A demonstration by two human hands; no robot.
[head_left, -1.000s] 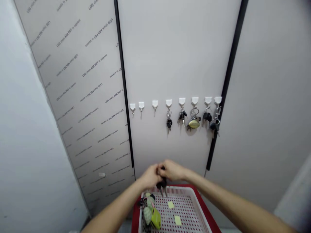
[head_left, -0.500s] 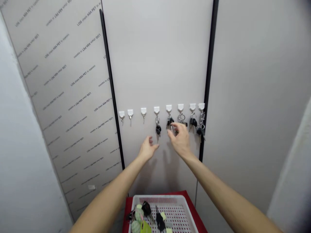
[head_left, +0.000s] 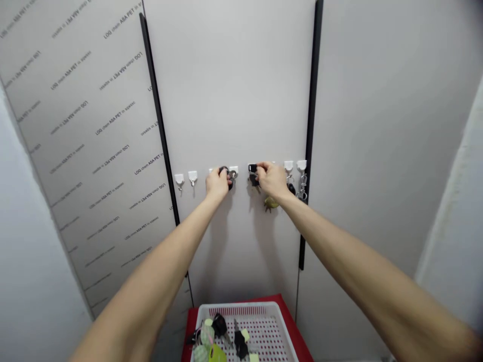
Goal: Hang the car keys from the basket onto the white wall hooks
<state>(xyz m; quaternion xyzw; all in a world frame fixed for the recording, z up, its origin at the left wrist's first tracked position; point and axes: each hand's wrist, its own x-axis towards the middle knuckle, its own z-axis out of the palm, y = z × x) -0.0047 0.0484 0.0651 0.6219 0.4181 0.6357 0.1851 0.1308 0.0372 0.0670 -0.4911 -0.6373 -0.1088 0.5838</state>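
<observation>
Along the row of small white plastic wall hooks (head_left: pixel 234 169), both hands now grip keys, where half a second ago they reached forward with fingers spread and nothing held. The left hand (head_left: pixel 217 183) has risen to the row's third and fourth hooks, its fingers narrowed around a bunch of black-headed metal keys (head_left: pixel 231 184). The right hand (head_left: pixel 272 178), also higher than before, pinches a second bunch of black-headed keys (head_left: pixel 254 179) at the row's fifth hook. Both bunches hung below the row earlier; now they are lifted nearly level with it. Whether their rings remain on the hooks cannot be told.

Under the right end of the row, a yellow-green rounded charm (head_left: pixel 271 202) hangs partly behind the right wrist, and a silver metal clip (head_left: pixel 303 181) hangs from the last hook. Well below the row, the white perforated plastic basket (head_left: pixel 281 327) sits on a red surface (head_left: pixel 290 334). A black-headed key set (head_left: pixel 240 343) lies in it, as half a second ago; a second ago both hands held dark keys over that basket. Pale green soft balls (head_left: pixel 207 335) lie beside a bright lime tag (head_left: pixel 218 354).
</observation>
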